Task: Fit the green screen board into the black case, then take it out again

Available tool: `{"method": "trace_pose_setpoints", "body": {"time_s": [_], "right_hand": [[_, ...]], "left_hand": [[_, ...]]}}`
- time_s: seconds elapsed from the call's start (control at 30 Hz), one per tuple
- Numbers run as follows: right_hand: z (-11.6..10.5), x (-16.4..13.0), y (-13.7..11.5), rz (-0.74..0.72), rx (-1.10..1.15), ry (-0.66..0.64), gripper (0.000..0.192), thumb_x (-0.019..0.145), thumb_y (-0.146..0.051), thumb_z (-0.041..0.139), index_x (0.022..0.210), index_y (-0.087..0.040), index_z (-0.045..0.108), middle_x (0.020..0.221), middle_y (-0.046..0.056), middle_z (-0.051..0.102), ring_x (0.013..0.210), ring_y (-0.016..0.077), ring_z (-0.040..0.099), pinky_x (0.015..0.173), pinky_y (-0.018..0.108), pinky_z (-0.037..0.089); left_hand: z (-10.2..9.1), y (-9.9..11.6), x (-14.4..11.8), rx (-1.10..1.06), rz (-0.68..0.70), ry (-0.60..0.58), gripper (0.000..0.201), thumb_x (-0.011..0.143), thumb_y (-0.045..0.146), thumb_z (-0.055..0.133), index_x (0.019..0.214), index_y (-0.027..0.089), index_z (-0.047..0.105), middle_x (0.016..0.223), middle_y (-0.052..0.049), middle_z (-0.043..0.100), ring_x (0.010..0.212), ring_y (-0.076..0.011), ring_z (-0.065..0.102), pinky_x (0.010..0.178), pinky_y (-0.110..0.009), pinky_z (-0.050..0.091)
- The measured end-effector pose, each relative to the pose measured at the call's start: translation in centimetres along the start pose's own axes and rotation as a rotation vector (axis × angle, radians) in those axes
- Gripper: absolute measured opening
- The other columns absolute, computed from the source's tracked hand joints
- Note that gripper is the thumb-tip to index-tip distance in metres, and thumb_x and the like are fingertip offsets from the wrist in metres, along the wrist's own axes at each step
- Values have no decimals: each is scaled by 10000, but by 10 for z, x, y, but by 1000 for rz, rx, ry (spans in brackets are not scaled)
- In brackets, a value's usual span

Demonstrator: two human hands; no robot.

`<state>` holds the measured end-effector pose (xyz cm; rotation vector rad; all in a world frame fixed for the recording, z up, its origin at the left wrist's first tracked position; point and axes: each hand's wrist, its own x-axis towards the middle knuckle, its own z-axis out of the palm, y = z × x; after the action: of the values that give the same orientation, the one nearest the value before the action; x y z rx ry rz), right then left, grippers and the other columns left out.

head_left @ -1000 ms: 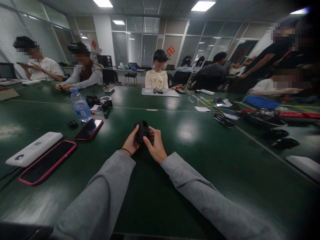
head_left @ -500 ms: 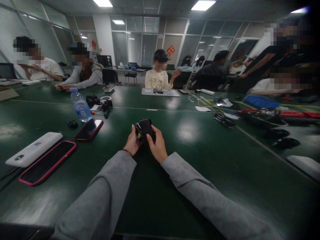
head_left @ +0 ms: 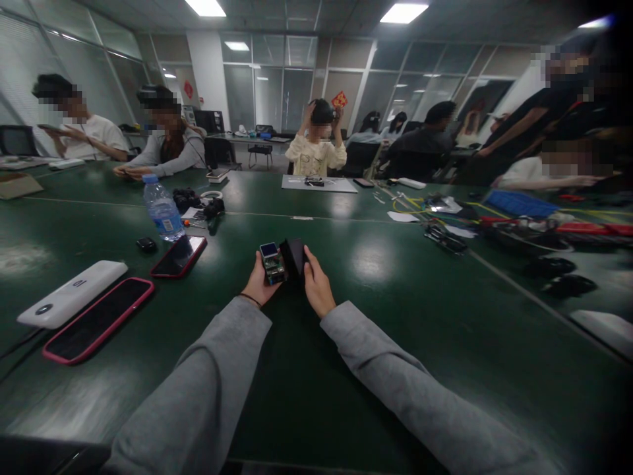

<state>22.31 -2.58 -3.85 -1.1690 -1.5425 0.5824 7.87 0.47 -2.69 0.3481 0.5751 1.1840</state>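
Observation:
Between my hands, above the green table (head_left: 395, 310), are two parts close together. My left hand (head_left: 260, 282) is closed on a small circuit board (head_left: 274, 269) with a little screen (head_left: 270, 250) at its top edge, its face turned up toward me. A black cover (head_left: 295, 258), shaped like a shallow case, is gripped in my right hand (head_left: 318, 284), fingers along its right side. The cover stands tilted just right of the board; whether the two touch I cannot tell.
To the left are a water bottle (head_left: 164, 212), a dark phone (head_left: 179, 256), a pink-framed phone (head_left: 99, 322) and a white power bank (head_left: 74, 293). Cables and tools (head_left: 445, 237) lie at right. Across the table sits a person (head_left: 316, 155) with both hands at their headset.
The black cover has swung away to the right off the board, so the board and its screen now show. The person opposite has raised both hands to the headset.

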Motion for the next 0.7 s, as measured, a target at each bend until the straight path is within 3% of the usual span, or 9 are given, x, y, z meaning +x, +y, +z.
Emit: {"method": "trace_pose_setpoints", "body": {"time_s": [0.17, 0.27, 0.4, 0.53, 0.63, 0.7], "right_hand": [[3, 0, 4, 147, -148, 73, 670, 818, -574, 435, 1337, -154, 376, 1224, 131, 402, 1231, 235, 362, 1076, 430, 269], [5, 1, 5, 123, -233, 90, 743, 676, -551, 617, 1263, -134, 437, 1158, 136, 389, 1185, 270, 378, 1049, 441, 304], [5, 0, 3, 63, -196, 97, 656, 645, -391, 643, 1206, -120, 440, 1096, 123, 451, 1079, 243, 463, 983, 412, 379], [3, 0, 1, 154, -76, 126, 613, 678, -353, 601, 1201, -127, 374, 1065, 111, 536, 950, 201, 549, 869, 364, 453], [-17, 11, 11, 140, -155, 166, 578, 673, -372, 612, 1159, -139, 402, 1031, 101, 561, 909, 195, 562, 838, 358, 456], [-51, 22, 29, 40, -299, 252, 574, 655, -387, 629, 1129, -129, 436, 1047, 118, 543, 942, 207, 541, 852, 365, 440]], "left_hand": [[1, 0, -2, 20, -12, -82, 547, 881, 540, 287, 1151, 152, 561, 1008, -102, 656, 857, -181, 623, 740, -298, 473], [3, 1, -4, 27, -5, -99, 567, 881, 546, 272, 1193, 147, 529, 1106, -127, 625, 995, -212, 594, 800, -325, 466], [4, 3, -5, -15, -10, -103, 562, 882, 543, 273, 1189, 141, 519, 1151, -140, 601, 1048, -226, 575, 837, -356, 463], [2, 3, -3, -48, -40, -107, 548, 873, 553, 288, 1176, 159, 519, 1201, -137, 571, 1077, -241, 563, 860, -387, 459], [0, 4, -3, -57, -53, -128, 544, 870, 557, 298, 1179, 163, 513, 1231, -142, 550, 1104, -251, 546, 880, -402, 448], [-2, 4, -4, -61, -63, -150, 541, 872, 553, 299, 1180, 161, 511, 1237, -145, 545, 1112, -251, 539, 891, -401, 440]]}}
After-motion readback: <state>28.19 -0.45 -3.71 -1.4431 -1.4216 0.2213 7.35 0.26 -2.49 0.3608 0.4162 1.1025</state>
